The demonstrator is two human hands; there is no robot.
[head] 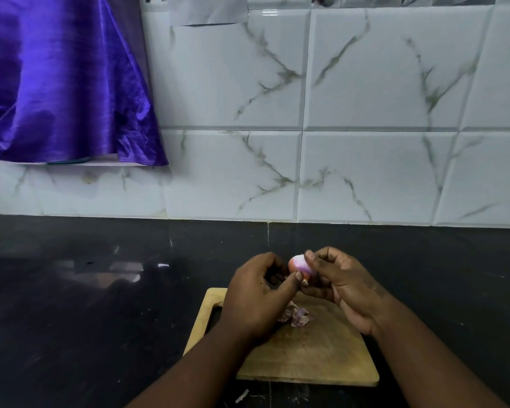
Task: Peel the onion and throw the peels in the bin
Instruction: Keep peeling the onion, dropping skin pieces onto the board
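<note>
Lower centre: right hand point(336, 282) grasps the onion point(298, 265) above the cutting board point(321, 360), left hand point(255, 294) pinches its skin; best pull slowly from the root, dropping strips beside the peels point(297, 316)

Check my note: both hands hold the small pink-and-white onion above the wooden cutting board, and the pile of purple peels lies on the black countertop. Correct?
Not quite. In the head view the pile of purple peels lies on the wooden cutting board, not the black countertop. The left hand and right hand do hold the small pink-and-white onion above the board.
</note>
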